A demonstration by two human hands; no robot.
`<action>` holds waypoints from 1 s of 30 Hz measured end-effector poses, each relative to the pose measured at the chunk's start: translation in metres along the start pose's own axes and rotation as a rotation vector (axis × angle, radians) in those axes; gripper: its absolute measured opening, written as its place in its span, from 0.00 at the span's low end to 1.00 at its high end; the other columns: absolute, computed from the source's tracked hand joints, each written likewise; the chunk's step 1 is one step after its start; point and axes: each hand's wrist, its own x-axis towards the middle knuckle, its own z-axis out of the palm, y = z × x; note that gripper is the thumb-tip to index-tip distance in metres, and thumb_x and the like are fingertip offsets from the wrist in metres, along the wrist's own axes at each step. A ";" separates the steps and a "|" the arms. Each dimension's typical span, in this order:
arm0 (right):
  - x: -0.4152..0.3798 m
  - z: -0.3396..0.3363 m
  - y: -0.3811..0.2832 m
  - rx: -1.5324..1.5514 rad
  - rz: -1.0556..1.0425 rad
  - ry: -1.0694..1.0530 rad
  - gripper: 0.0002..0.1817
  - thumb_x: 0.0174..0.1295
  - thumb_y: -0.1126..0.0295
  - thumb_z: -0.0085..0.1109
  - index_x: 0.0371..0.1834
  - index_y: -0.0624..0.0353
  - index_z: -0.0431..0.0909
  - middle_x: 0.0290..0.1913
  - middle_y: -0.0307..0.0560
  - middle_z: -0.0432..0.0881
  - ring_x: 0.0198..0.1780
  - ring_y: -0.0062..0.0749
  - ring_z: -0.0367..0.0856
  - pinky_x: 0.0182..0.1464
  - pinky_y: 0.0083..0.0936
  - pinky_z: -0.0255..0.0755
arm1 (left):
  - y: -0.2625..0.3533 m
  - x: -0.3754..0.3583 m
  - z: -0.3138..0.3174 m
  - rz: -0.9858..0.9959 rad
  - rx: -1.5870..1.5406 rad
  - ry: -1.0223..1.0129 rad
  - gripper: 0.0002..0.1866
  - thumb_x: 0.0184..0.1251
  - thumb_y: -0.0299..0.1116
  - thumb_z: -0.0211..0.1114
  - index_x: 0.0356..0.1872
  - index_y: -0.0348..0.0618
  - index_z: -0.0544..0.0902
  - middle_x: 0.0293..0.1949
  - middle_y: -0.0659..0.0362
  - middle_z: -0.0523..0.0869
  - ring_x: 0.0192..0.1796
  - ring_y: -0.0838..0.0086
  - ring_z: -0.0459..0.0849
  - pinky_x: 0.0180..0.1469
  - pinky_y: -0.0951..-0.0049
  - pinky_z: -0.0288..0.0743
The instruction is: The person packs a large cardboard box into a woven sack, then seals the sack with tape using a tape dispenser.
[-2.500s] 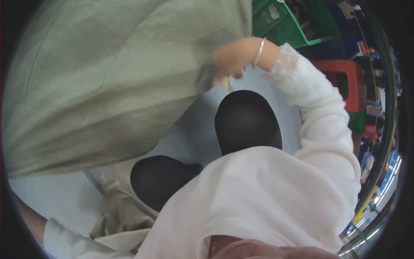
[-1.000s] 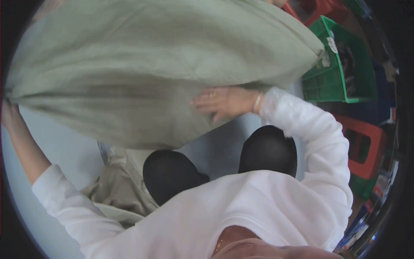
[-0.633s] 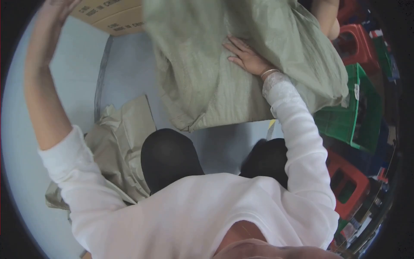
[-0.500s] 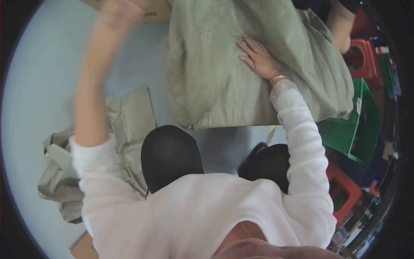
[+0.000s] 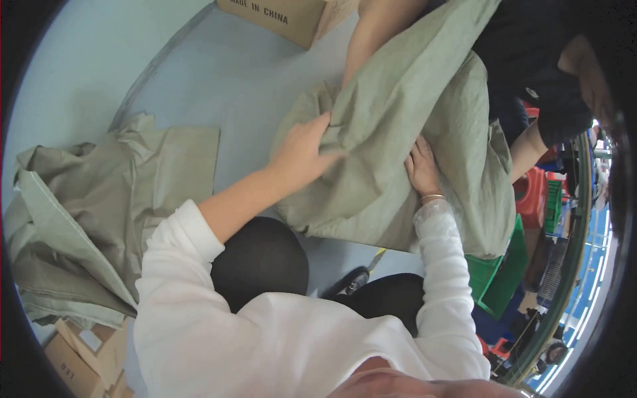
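Observation:
A large grey-green woven cloth or sack [image 5: 378, 152] is bunched in front of my knees, with folds rising toward the upper right. My left hand [image 5: 302, 151] touches its left side, thumb apart from the fingers; the fingertips meet a fold. My right hand [image 5: 423, 171] lies on the material further right, fingers extended and their tips beside a raised fold. Another person's arm [image 5: 375, 33] reaches down behind the cloth, that hand hidden by it.
More grey-green material [image 5: 99, 199] lies crumpled at left. Cardboard boxes stand at the top [image 5: 279, 20] and lower left [image 5: 76, 365]. A green crate [image 5: 501, 272] and a red stool [image 5: 531, 199] are at right, near a co-worker in dark clothes [image 5: 531, 66].
My left hand has come down from the upper left to the cloth. The cloth's upper part is now folded and pulled toward the upper right. The view has shifted, showing more boxes.

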 end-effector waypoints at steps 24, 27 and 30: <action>0.043 0.009 -0.096 0.063 -0.505 -0.090 0.30 0.65 0.48 0.36 0.69 0.48 0.50 0.70 0.44 0.50 0.68 0.33 0.54 0.66 0.35 0.50 | 0.016 0.050 -0.067 -0.296 -0.680 0.533 0.20 0.62 0.31 0.57 0.55 0.38 0.71 0.53 0.53 0.74 0.53 0.70 0.74 0.54 0.72 0.69; 0.063 0.016 -0.084 0.139 -0.381 -0.057 0.30 0.67 0.49 0.34 0.68 0.51 0.50 0.70 0.46 0.52 0.69 0.35 0.53 0.67 0.33 0.47 | 0.023 0.037 -0.055 -0.079 -0.101 0.616 0.24 0.65 0.35 0.53 0.61 0.39 0.62 0.61 0.53 0.66 0.61 0.67 0.66 0.63 0.68 0.59; 0.078 0.027 -0.072 0.141 -0.343 0.062 0.28 0.68 0.50 0.31 0.67 0.53 0.55 0.68 0.48 0.56 0.67 0.37 0.56 0.67 0.32 0.47 | 0.037 0.017 -0.016 0.271 0.161 0.369 0.15 0.67 0.33 0.51 0.53 0.41 0.71 0.53 0.55 0.74 0.56 0.66 0.71 0.59 0.67 0.62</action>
